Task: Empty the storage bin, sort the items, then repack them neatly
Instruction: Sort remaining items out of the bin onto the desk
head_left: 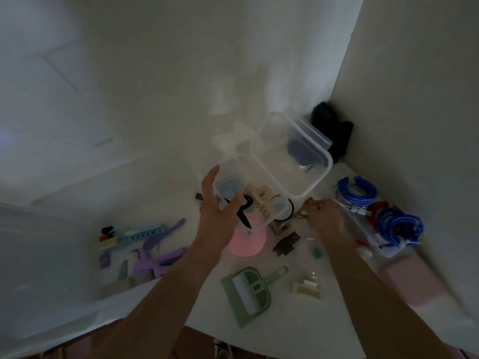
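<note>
A large clear storage bin [318, 174] lies tilted at the back of the white table [285, 332], with a dark blue item [300, 151] inside it. In front of it is a small clear box [261, 224] that holds beige hair claws [261, 194] and a black tool. My left hand [215, 211] grips the box's near left wall, thumb raised. My right hand [324, 215] is closed on a brown hair clip [302, 209] just right of the small box.
Spread on the table are a green dustpan with brush [246, 291], a pink disc [247, 244], a black clip [286, 242] and a cream clip [308, 287]. Blue cable coils [356, 191] lie at the right. Purple and blue items [155, 252] lie at the left. A black cloth [334, 128] fills the corner.
</note>
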Tool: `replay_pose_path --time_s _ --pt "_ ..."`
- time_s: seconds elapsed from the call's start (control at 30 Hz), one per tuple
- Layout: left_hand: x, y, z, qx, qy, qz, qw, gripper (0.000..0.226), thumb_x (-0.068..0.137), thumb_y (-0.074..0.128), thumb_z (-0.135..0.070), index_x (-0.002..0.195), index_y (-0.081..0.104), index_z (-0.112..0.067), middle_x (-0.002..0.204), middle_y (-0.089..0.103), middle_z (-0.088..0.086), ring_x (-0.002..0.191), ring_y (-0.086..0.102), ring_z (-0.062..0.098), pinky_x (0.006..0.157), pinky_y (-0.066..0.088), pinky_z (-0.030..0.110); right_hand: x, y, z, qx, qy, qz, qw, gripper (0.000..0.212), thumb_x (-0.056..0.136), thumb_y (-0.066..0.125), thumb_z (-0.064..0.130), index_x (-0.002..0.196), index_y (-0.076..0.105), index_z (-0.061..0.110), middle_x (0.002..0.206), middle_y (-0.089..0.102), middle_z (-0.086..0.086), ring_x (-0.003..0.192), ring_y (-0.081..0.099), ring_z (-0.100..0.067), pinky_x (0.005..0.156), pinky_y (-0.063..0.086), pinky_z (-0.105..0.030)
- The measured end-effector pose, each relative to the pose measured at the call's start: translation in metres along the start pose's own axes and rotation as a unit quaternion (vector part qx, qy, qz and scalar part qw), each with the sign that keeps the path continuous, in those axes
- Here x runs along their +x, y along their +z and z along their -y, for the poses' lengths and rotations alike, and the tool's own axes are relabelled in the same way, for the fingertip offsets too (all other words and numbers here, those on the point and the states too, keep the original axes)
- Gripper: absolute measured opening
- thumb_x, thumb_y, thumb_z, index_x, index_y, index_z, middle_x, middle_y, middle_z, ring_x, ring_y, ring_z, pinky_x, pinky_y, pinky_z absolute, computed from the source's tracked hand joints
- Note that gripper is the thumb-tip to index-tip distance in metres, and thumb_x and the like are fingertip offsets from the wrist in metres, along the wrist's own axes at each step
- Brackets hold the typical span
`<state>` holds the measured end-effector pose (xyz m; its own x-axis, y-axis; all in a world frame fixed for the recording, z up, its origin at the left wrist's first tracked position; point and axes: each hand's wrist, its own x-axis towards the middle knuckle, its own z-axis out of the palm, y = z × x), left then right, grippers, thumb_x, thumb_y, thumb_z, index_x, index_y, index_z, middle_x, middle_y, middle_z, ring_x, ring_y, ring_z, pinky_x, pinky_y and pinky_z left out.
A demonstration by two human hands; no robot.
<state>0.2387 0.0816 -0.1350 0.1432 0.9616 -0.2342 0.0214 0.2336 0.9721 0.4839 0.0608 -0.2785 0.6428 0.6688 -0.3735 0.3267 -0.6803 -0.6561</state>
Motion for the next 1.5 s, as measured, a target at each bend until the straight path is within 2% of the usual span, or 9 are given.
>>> replay_pose_path --time_s 0.13,0.27,0.4,0.53,0.83,1.1,1.2,1.37,1.5 --pt "-0.006 -0.006 -0.003 0.023 0.018 0.012 1.0 0.069 0.094 0.063 -0.011 0.139 0.033 -0.053 0.136 0.051 0.015 0.117 0.061 0.029 0.09 0.057 0.046 -0.046 -0.043 0.03 0.148 -0.005 -0.103 0.984 0.016 0.089 0.063 0.032 0.099 0.064 0.02 0.096 0.072 -0.002 0.082 0.068 -0.018 0.061 0.058 -0.031" --pt "-0.015 -0.012 -0.012 0.049 0.052 0.035 0.997 0.073 0.094 0.061 -0.004 0.144 0.029 -0.046 0.136 0.048 -0.002 0.109 0.059 0.024 0.082 0.055 0.022 -0.126 -0.129 0.078 0.232 -0.135 -0.307 0.913 0.027 0.091 0.064 0.036 0.105 0.06 0.013 0.093 0.068 0.001 0.083 0.067 -0.018 0.065 0.051 -0.021" --pt "-0.025 -0.018 -0.013 0.099 0.055 0.062 0.992 0.08 0.093 0.063 -0.004 0.147 0.023 -0.049 0.125 0.06 -0.022 0.083 0.052 0.026 0.073 0.058 0.04 -0.197 -0.177 0.141 0.303 -0.216 -0.216 0.903 0.041 0.088 0.071 0.029 0.123 0.054 0.016 0.089 0.074 0.005 0.08 0.072 -0.004 0.069 0.055 -0.018" --pt "-0.038 -0.016 -0.007 0.115 0.032 0.079 0.99 0.084 0.092 0.066 -0.012 0.143 0.021 -0.06 0.084 0.068 -0.023 0.066 0.045 0.027 0.059 0.051 0.055 -0.207 -0.124 0.175 0.13 -0.218 -0.085 0.963 0.023 0.088 0.069 0.039 0.108 0.068 0.026 0.081 0.075 0.012 0.061 0.066 0.005 0.055 0.054 -0.017" --pt "-0.054 -0.019 -0.006 0.066 0.037 0.081 0.994 0.086 0.091 0.068 -0.009 0.14 0.021 -0.063 0.112 0.062 -0.035 0.072 0.055 0.004 0.08 0.053 0.057 -0.18 -0.033 0.169 -0.092 -0.133 -0.063 0.985 0.03 0.091 0.062 0.043 0.103 0.074 0.018 0.089 0.074 0.003 0.049 0.041 0.004 0.035 0.023 -0.006" --pt "-0.044 -0.02 -0.009 0.06 0.024 0.064 0.996 0.08 0.093 0.066 -0.015 0.14 0.025 -0.064 0.08 0.065 -0.014 0.08 0.055 0.021 0.079 0.049 0.067 -0.185 -0.063 0.174 -0.113 -0.239 -0.111 0.958 0.039 0.093 0.058 0.047 0.116 0.07 0.018 0.101 0.075 0.003 0.082 0.067 -0.006 0.078 0.037 -0.012" --pt "-0.035 -0.023 -0.007 0.078 0.028 0.047 0.995 0.077 0.093 0.066 -0.014 0.139 0.025 -0.06 0.074 0.063 -0.033 0.077 0.053 0.02 0.072 0.052 0.063 -0.203 -0.101 0.152 -0.022 -0.26 -0.127 0.957 0.025 0.09 0.066 0.038 0.106 0.075 0.021 0.09 0.076 0.009 0.073 0.064 0.003 0.074 0.048 -0.011" --pt "-0.019 -0.026 -0.003 0.076 0.03 0.007 0.997 0.081 0.088 0.07 -0.017 0.141 0.026 -0.059 0.111 0.066 0.004 0.093 0.066 0.037 0.087 0.053 0.061 -0.219 -0.108 0.075 -0.048 -0.214 -0.162 0.962 0.01 0.088 0.072 0.032 0.093 0.075 0.024 0.08 0.073 0.013 0.063 0.061 0.01 0.062 0.05 -0.008" --pt "-0.011 -0.022 -0.006 0.066 0.033 0.001 0.997 0.08 0.085 0.073 -0.028 0.14 0.026 -0.062 0.147 0.044 0.002 0.128 0.053 0.027 0.1 0.047 0.059 -0.175 -0.06 0.025 -0.099 -0.123 -0.005 0.987 0.027 0.086 0.07 0.027 0.113 0.067 0.027 0.103 0.071 0.012 0.082 0.063 0.006 0.08 0.052 -0.013"
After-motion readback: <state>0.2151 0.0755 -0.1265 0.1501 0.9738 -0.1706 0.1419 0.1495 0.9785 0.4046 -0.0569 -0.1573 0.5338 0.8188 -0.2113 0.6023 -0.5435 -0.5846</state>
